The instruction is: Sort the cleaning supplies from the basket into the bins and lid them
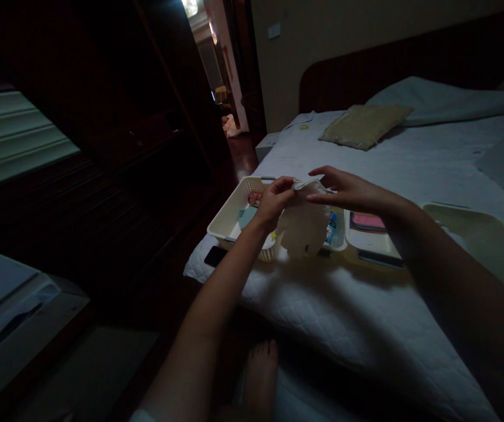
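A limp, pale beige cloth piece (303, 223) hangs in front of the baskets, its top edge bunched up. It looks like a small bag, but I cannot tell for certain. My left hand (275, 202) pinches the upper left corner between thumb and fingers. At the upper right edge, my right hand (337, 189) has its fingers spread apart, the tips close to the cloth. Behind the cloth stands a cream perforated basket (225, 218) holding a red patterned item (255, 198) and a greenish cloth (247, 217). A blue-capped bottle (331, 227) lies in the bin just right of the cloth.
A white tray (368, 239) holds pink folded cloth (367, 221). Farther right sits a larger cream bin (493, 234), partly behind my right forearm. A black phone (215, 256) lies by the edge of the bed (322, 293). A beige pillow (364, 126) lies farther back.
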The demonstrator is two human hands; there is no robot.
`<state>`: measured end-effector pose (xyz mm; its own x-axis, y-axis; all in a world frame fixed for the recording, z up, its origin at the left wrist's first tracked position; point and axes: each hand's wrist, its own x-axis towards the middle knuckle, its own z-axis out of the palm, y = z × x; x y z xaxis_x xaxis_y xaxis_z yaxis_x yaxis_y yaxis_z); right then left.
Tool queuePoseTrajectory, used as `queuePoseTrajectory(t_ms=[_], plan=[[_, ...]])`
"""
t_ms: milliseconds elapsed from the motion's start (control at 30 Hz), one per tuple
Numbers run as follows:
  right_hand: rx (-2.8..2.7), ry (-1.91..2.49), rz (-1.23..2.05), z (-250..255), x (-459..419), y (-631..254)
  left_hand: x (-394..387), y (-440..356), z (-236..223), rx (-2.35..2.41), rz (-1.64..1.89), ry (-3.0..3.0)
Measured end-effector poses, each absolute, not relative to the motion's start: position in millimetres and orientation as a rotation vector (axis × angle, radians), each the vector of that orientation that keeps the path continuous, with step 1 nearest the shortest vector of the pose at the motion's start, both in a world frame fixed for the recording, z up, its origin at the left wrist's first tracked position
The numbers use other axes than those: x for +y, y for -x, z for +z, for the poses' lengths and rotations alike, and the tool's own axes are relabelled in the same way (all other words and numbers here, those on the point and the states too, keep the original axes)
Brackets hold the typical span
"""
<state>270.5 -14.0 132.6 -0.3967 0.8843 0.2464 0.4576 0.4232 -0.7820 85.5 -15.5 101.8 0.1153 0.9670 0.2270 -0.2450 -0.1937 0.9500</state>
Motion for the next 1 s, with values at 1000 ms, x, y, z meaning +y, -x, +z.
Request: queuePoseTrajectory(t_ms=[1000], plan=[[-1.577,1.112,0.586,139,-8,-272,-22,-84,78,0.772,0.935,-1.301]])
